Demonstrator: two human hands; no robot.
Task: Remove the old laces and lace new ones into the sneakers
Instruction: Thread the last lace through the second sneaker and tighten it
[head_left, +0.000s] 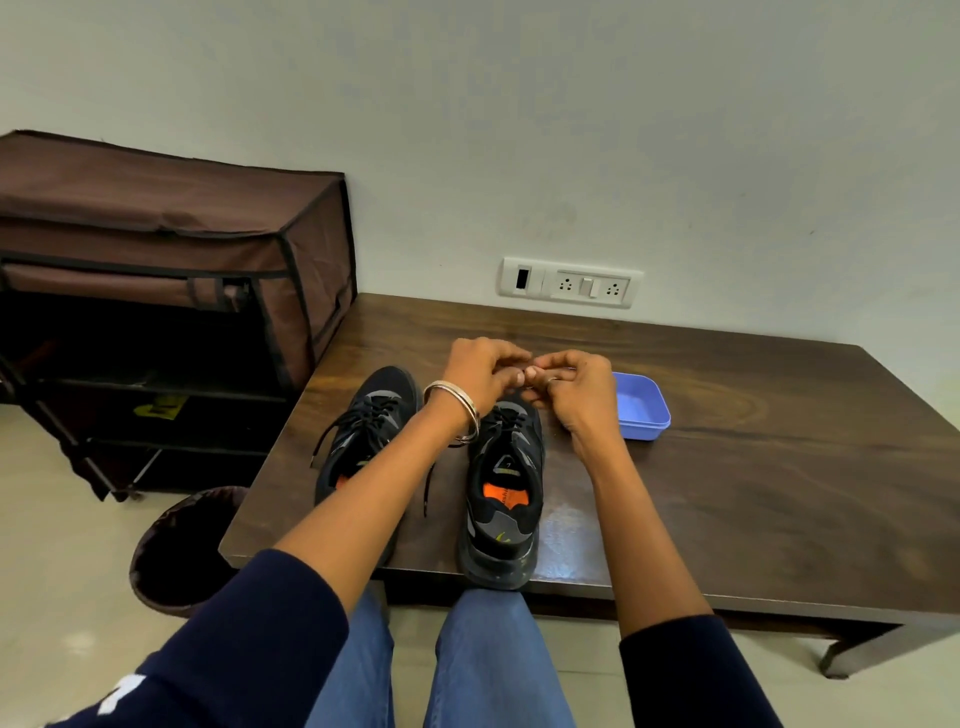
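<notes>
Two black sneakers stand side by side on the dark wooden table (727, 467), heels toward me. The left sneaker (363, 415) has loose black laces (426, 483) trailing onto the table. The right sneaker (506, 493) shows an orange insole, and its lace runs through the upper eyelets. My left hand (480, 374) and my right hand (571, 389) meet above the right sneaker's toe, fingers curled and fingertips together. What they pinch is too small to make out; it looks like a lace end.
A blue plastic tray (644, 410) lies just right of my right hand. A brown fabric shoe rack (166, 291) stands left of the table. A dark bin (176, 551) sits on the floor by the table's near left corner. A wall socket plate (571, 283) is behind.
</notes>
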